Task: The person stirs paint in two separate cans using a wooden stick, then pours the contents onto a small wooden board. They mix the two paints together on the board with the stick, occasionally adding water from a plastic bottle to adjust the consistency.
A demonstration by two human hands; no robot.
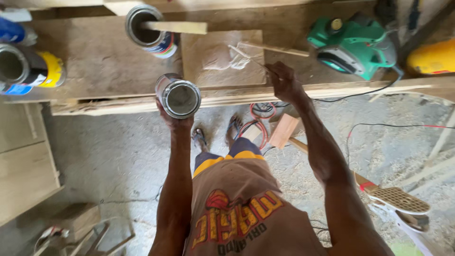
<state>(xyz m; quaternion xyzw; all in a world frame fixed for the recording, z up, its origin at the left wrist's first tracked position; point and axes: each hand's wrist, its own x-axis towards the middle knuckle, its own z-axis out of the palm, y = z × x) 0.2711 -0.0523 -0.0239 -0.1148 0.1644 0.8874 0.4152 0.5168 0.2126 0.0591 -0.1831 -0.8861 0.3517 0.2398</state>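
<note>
**Open tin held at the desk edge**

The left hand (174, 118) is wrapped around an open metal tin (179, 96), holding it just in front of the wooden desk (99, 61). The right hand (283, 79) pinches a thin stick (265, 47) lying over a crumpled plastic sheet (222, 59). A green power planer (353, 45) sits further right.

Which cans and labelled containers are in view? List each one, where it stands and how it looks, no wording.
Open tin can: gripped in the left hand, round, shiny bare metal.
Can: workbench top centre, open, with a white, red and blue label and a wooden stick across its mouth.
Can: bench left edge, on its side, yellow and blue label.
Blue container: top left corner, partly cut off.
</note>
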